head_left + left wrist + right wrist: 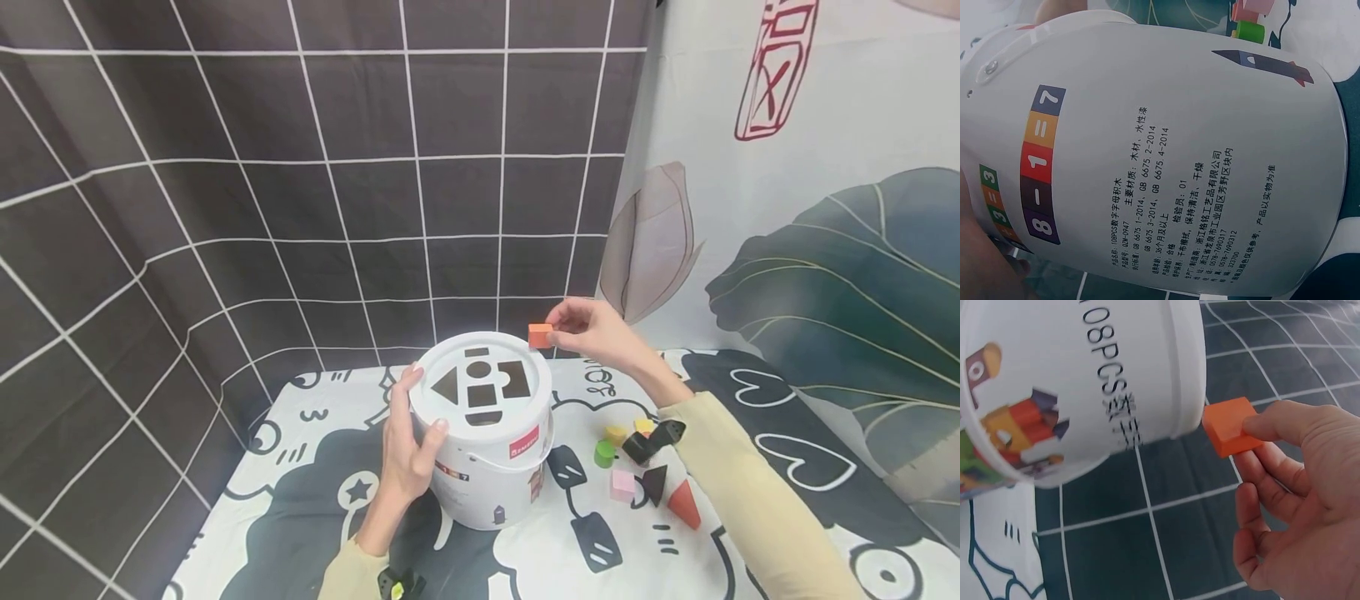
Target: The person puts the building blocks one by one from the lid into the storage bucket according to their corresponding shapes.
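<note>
Right hand (600,335): pinching the orange block (538,337) between thumb and fingers.
Orange block location: at the far right edge of the lid (519,410), outside every hole; contact with the rim unclear.
Left hand (408,460): unclenched, thumb and fingers spread against the bucket (474,493) at its left side and rim.
Bucket: white, upright, printed with sums and text, handle (501,467) down in front.
Lid holes: triangle, circle, square, notched square, two rectangles.
Loose on cloth (645,575), right of bucket: green block (604,453), pink block (622,485), black triangle (655,483), red block (684,505), two yellow blocks (615,435).
</note>
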`<action>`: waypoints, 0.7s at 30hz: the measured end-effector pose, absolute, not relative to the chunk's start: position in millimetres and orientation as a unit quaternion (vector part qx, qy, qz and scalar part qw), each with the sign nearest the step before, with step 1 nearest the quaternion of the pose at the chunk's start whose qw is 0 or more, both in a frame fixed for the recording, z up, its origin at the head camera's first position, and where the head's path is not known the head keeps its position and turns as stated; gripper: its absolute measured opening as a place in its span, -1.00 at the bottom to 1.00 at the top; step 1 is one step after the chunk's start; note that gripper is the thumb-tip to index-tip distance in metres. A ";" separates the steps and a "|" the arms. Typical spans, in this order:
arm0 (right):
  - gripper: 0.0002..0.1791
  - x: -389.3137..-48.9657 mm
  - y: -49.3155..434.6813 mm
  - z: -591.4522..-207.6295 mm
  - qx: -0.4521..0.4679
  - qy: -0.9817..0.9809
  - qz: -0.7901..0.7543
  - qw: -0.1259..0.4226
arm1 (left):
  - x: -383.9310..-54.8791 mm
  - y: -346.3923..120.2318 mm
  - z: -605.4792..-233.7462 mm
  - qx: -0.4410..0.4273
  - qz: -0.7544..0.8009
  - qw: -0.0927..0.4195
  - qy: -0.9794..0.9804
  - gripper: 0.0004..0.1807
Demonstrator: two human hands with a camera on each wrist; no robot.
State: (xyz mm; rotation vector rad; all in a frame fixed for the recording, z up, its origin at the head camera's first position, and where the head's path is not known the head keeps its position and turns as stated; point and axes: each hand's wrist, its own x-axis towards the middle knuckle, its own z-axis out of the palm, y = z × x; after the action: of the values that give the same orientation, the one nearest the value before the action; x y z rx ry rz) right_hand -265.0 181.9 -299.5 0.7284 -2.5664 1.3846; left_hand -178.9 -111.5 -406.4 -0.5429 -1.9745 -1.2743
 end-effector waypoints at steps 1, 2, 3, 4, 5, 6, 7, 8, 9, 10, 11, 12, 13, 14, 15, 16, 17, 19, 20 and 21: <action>-0.82 -265.6 178.1 -298.1 0.245 -0.851 0.459 0.069 | -179.0 -111.6 -406.6 -0.211 -0.493 0.358 -0.764 -0.22; -0.82 -266.5 174.5 -297.0 0.248 -0.851 0.458 0.071 | -179.2 -111.5 -406.7 -0.211 -0.492 0.359 -0.764 -0.22; -0.82 -267.2 170.8 -295.9 0.251 -0.849 0.458 0.071 | -179.2 -111.4 -406.7 -0.211 -0.493 0.359 -0.764 -0.22; -0.82 -268.6 167.3 -295.4 0.254 -0.849 0.458 0.070 | -179.3 -111.4 -407.0 -0.211 -0.493 0.360 -0.764 -0.22; -0.82 -269.3 163.7 -294.5 0.257 -0.848 0.458 0.068 | -179.3 -111.3 -407.1 -0.211 -0.493 0.360 -0.764 -0.22; -0.82 -270.5 160.2 -293.9 0.259 -0.848 0.456 0.068 | -179.4 -111.2 -407.1 -0.211 -0.492 0.360 -0.764 -0.22; -0.82 -271.8 156.8 -293.9 0.261 -0.848 0.455 0.066 | -179.4 -111.1 -407.3 -0.211 -0.493 0.359 -0.764 -0.22; -0.82 -272.8 153.4 -293.9 0.263 -0.848 0.456 0.062 | -179.5 -111.0 -407.4 -0.211 -0.494 0.359 -0.763 -0.22; -0.82 -273.7 150.0 -293.8 0.265 -0.847 0.456 0.058 | -179.4 -111.0 -407.5 -0.211 -0.496 0.358 -0.763 -0.22; -0.82 -274.8 146.7 -294.0 0.268 -0.848 0.454 0.057 | -179.4 -110.9 -407.4 -0.211 -0.495 0.358 -0.763 -0.22; -0.82 -275.2 143.4 -293.6 0.270 -0.848 0.453 0.056 | -179.3 -110.7 -407.1 -0.212 -0.495 0.357 -0.763 -0.22; -0.83 -276.1 140.4 -293.8 0.273 -0.848 0.452 0.055 | -179.2 -110.6 -406.9 -0.212 -0.496 0.357 -0.763 -0.22; -0.83 -276.6 137.5 -293.7 0.275 -0.848 0.450 0.053 | -179.1 -110.6 -406.7 -0.211 -0.497 0.355 -0.763 -0.22; -0.84 -277.0 134.7 -293.4 0.277 -0.847 0.451 0.052 | -178.9 -110.6 -406.5 -0.211 -0.497 0.354 -0.763 -0.21; -0.84 -277.8 132.1 -293.5 0.280 -0.847 0.449 0.054 | -178.9 -110.6 -406.3 -0.211 -0.497 0.354 -0.764 -0.22; -0.84 -278.7 129.6 -293.9 0.282 -0.846 0.450 0.053 | -178.8 -110.6 -406.1 -0.210 -0.497 0.353 -0.764 -0.22; -0.84 -279.2 127.4 -294.0 0.284 -0.846 0.449 0.053 | -178.6 -110.8 -406.2 -0.209 -0.497 0.352 -0.765 -0.21; -0.84 -280.0 123.1 -294.3 0.286 -0.846 0.447 0.055 | -178.4 -111.1 -406.3 -0.208 -0.496 0.352 -0.766 -0.22; -0.83 -280.3 121.1 -294.5 0.286 -0.846 0.446 0.056 | -178.3 -111.3 -406.5 -0.207 -0.496 0.353 -0.766 -0.22; -0.83 -280.6 119.2 -294.8 0.287 -0.847 0.444 0.058 | -178.3 -111.4 -406.7 -0.206 -0.495 0.353 -0.766 -0.22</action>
State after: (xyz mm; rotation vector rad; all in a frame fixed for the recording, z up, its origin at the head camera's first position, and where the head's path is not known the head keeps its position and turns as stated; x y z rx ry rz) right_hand -280.6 119.2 -294.8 0.8689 -2.5676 1.3446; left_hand -178.3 -111.4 -406.7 -0.5340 -1.9823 -1.2804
